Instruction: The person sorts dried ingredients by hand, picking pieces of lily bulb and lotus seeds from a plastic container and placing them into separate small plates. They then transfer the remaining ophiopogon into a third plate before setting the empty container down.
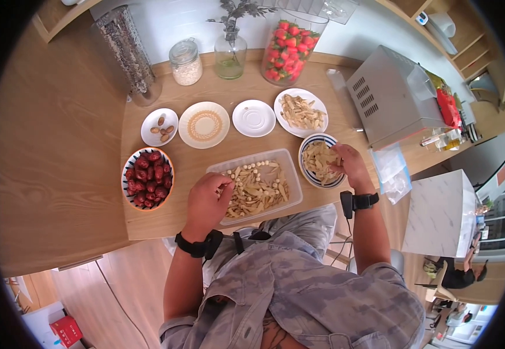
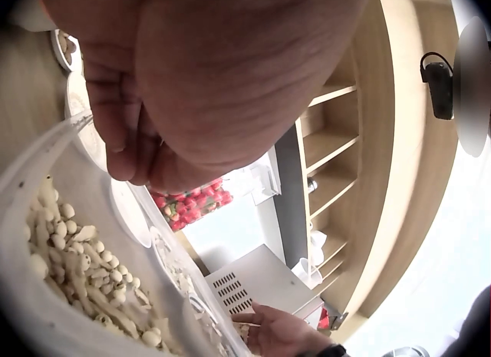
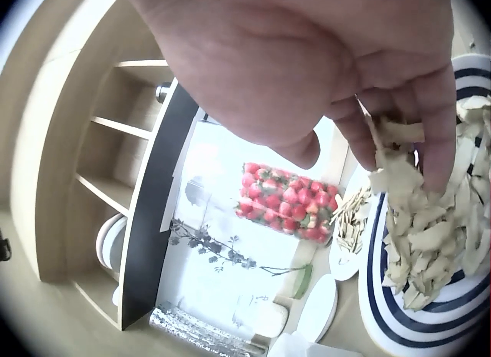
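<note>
A clear plastic box (image 1: pixel 296 186) holds pale dried slices (image 1: pixel 252 200) mixed with small round white pieces (image 2: pixel 115 276). At its left side, my left hand (image 1: pixel 207 200) hangs over the rim with fingers bent and tips close together; whether they pinch a small piece I cannot tell. To the right stands a blue-and-white striped bowl (image 3: pixel 376 295) filled with pale, thin dried flakes (image 3: pixel 422 249). My right hand (image 1: pixel 352 164) reaches over this bowl's right side, its fingers curled around some flakes, the thumb apart from them.
A bowl of red dates (image 1: pixel 148 179) stands at the left. Behind the box are a plate of brown nuts (image 1: pixel 162 131), a patterned plate (image 1: pixel 185 139), a white plate (image 1: pixel 253 119) and a plate of dried strips (image 1: pixel 302 111). Jars, strawberries (image 1: pixel 290 49) and a grey appliance (image 1: pixel 392 96) stand farther back.
</note>
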`<state>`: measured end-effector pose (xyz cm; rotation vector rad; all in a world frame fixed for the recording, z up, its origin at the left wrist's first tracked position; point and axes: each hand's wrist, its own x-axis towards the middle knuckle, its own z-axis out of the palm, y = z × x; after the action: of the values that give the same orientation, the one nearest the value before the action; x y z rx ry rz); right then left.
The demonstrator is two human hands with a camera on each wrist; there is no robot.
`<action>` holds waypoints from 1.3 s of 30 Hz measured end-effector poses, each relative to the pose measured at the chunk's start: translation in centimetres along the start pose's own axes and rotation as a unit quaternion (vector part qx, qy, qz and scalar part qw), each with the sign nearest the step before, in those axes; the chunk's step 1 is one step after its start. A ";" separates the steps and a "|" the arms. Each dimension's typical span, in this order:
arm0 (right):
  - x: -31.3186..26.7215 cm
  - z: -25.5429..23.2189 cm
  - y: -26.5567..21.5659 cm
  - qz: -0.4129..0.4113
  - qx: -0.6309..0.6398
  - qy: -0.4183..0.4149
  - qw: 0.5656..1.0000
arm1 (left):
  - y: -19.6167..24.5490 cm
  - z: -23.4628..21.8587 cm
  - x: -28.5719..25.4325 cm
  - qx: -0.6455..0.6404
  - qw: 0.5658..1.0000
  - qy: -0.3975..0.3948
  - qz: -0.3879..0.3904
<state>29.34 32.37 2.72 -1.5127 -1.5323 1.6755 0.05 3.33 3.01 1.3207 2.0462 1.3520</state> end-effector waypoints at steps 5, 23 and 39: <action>-0.4 -0.9 0.3 -0.011 0.008 0.011 1.000 | -0.1 0.0 0.0 0.007 1.000 -0.003 0.004; -4.1 3.4 -1.8 -0.225 -0.144 -0.005 0.964 | -0.2 -0.1 -0.4 0.022 0.999 0.004 0.038; -5.6 15.8 1.2 -0.333 -0.528 -0.247 0.742 | -0.1 -0.4 -1.0 0.037 0.998 -0.004 0.055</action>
<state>17.69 20.33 1.04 -0.5906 -3.1445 0.7274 0.26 2.25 2.95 1.4868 2.0644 1.3252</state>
